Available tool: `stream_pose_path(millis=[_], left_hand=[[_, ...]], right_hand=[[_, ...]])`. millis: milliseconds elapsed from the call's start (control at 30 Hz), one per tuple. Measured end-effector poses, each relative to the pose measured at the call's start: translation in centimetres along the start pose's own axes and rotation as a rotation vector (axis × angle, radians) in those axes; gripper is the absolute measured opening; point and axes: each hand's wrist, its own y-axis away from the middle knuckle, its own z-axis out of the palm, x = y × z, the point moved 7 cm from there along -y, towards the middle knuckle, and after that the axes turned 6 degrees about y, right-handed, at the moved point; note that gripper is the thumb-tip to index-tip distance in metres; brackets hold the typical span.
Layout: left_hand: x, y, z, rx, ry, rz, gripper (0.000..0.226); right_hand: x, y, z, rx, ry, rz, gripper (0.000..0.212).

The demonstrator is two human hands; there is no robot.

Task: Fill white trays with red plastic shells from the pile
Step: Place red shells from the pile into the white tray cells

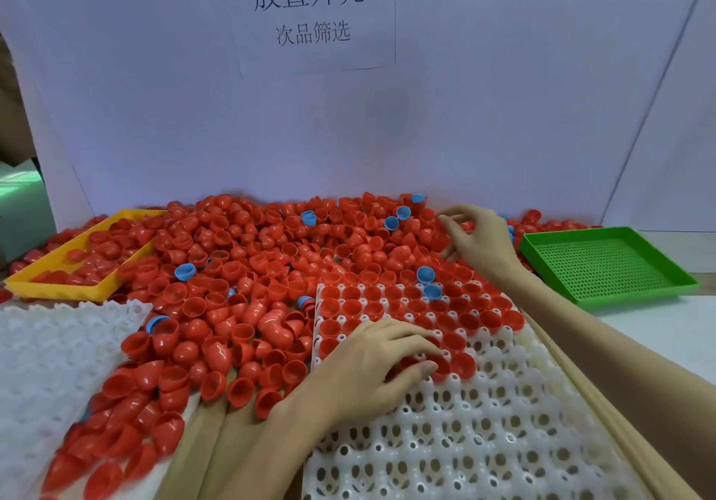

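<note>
Glossy red half-round shells, open cups and domes mixed, lie in a pile (240, 267) across the middle of the frame, with a few blue shells (425, 274) among them. The white tray (484, 422) at lower center holds red shells in its upper rows. The left hand (372, 364) curls its fingers round a shell (441, 367) on that tray. The right hand (476, 236) reaches into the pile at upper right, fingers bent; whether it holds anything I cannot tell. A second tray (50, 352) sits lower left.
</note>
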Motion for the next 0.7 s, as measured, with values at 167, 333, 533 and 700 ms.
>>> stream_pose_path(millis=[167,333,533,700], left_hand=[[-0.5,-0.1,-1.0,0.097,0.188,-0.040,0.030],[-0.6,0.2,-3.3,0.386,0.217,-0.031,0.012],[-0.1,0.4,-2.9,0.378,0.349,-0.051,0.051],[0.1,0.4,-2.9,0.410,0.439,-0.047,0.031]], right_hand=[[-1.2,3.5,-0.8,-0.184,-0.343,0.187,0.012],[-4.0,9.5,-0.6,-0.418,-0.377,0.165,0.015],[-5.1,12.8,-0.5,-0.432,-0.451,0.209,0.020],[-5.1,13.3,-0.9,-0.383,-0.436,0.179,0.027]])
